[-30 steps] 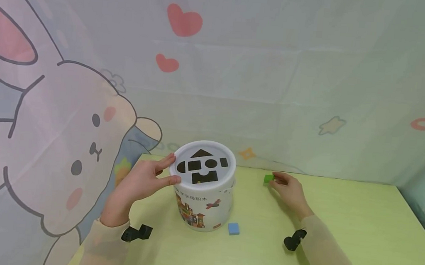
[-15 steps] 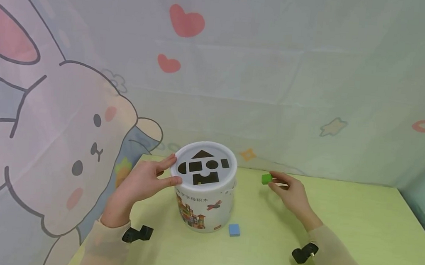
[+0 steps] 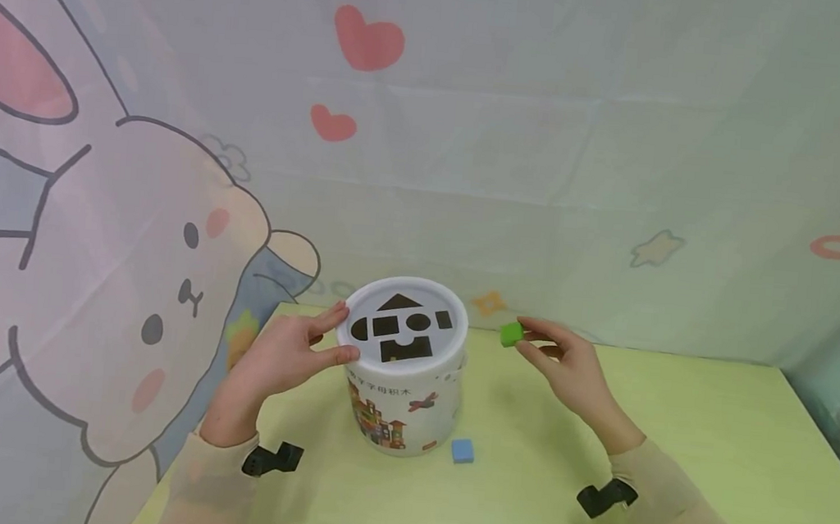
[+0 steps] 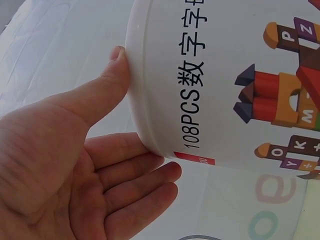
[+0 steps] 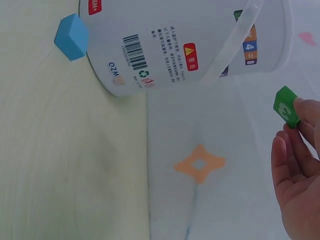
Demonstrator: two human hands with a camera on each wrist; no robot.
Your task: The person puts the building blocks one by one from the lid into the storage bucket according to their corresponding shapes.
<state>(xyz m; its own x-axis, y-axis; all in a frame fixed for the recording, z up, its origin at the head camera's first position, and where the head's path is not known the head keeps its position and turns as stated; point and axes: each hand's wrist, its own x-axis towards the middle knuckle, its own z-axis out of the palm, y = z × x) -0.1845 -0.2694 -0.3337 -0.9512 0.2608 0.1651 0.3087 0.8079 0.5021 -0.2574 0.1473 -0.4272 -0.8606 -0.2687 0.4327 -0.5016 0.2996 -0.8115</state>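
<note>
A white bucket printed with toy-block pictures stands upright on the table. Its lid has several dark cut-outs, including a triangle, a circle and rectangles. At the lid's left rim rests my left hand, thumb and fingers spread along the edge. My right hand pinches a small green block between thumb and fingertips, right of the bucket and above the table. The right wrist view shows a white character on this green block. A blue block lies close to the bucket's base on the right.
The light green table ends against a cloth backdrop with hearts and a large rabbit. A clear handle strap crosses the bucket's side. Black wrist cameras sit on both sleeves.
The right hand has lifted the green block off the table and carried it left, toward the bucket. The left hand, bucket and blue block have stayed in place.
</note>
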